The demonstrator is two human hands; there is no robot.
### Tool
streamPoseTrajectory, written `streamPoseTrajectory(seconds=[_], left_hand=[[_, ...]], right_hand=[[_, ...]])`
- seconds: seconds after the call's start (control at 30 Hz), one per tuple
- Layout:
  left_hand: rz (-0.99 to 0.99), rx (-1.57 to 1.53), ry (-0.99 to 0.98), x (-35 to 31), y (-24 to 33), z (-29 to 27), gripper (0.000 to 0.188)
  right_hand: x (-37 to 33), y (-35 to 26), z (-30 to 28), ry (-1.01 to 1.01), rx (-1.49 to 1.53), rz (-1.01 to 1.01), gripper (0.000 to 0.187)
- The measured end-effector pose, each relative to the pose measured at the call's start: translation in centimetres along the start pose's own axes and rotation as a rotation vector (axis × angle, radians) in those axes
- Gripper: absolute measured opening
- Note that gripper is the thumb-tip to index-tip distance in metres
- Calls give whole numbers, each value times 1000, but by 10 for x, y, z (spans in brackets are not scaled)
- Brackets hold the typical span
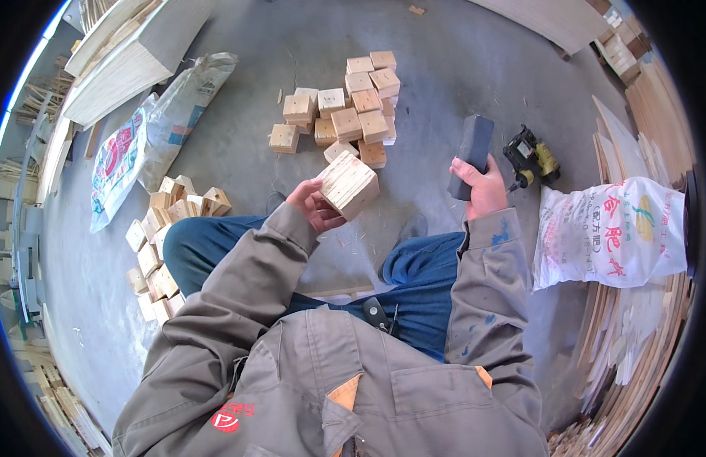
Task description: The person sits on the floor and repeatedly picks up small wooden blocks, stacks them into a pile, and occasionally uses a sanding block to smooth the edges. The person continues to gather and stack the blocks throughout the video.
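Observation:
My left hand (316, 206) is closed around the lower left side of a pale wooden block (350, 186), which is tilted so that a layered, plywood-like face shows. Off to the right, my right hand (482, 186) grips a dark grey rectangular sanding block (472, 145) by its lower part. The two held things are well apart. Beyond the left hand, a pile of similar wooden blocks (357, 103) lies on the floor, some with small dark holes on top. More wooden blocks (151, 255) are heaped beside my left knee.
A black and yellow cordless power tool (532, 156) lies right of the sanding block. A stuffed white printed sack (611, 232) rests on stacked wood strips (634, 350) at the right. Plastic sacks (155, 137) and a stack of boards (136, 65) stand at the far left.

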State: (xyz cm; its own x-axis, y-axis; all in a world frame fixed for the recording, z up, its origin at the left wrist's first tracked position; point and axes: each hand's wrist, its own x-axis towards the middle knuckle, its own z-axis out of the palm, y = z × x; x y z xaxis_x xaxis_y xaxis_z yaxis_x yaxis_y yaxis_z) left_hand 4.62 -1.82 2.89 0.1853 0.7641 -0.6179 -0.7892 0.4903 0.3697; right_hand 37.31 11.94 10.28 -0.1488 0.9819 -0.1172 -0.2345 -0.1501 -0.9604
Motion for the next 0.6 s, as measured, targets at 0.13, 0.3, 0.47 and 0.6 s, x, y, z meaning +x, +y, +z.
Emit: streamPoseTrajectory(seconds=[0.13, 0.3, 0.47, 0.6], left_hand=[[105, -178, -86, -45, -18, 33, 86], [220, -162, -79, -68, -38, 19, 78], [340, 79, -119, -72, -48, 18, 64], [378, 94, -110, -82, -50, 27, 68]], right_hand=[[-28, 8, 28, 41, 20, -3, 28], [-76, 38, 93, -104, 42, 65, 70], [-104, 68, 128, -137, 120, 44, 70], [-102, 58, 126, -161, 326, 214, 50]])
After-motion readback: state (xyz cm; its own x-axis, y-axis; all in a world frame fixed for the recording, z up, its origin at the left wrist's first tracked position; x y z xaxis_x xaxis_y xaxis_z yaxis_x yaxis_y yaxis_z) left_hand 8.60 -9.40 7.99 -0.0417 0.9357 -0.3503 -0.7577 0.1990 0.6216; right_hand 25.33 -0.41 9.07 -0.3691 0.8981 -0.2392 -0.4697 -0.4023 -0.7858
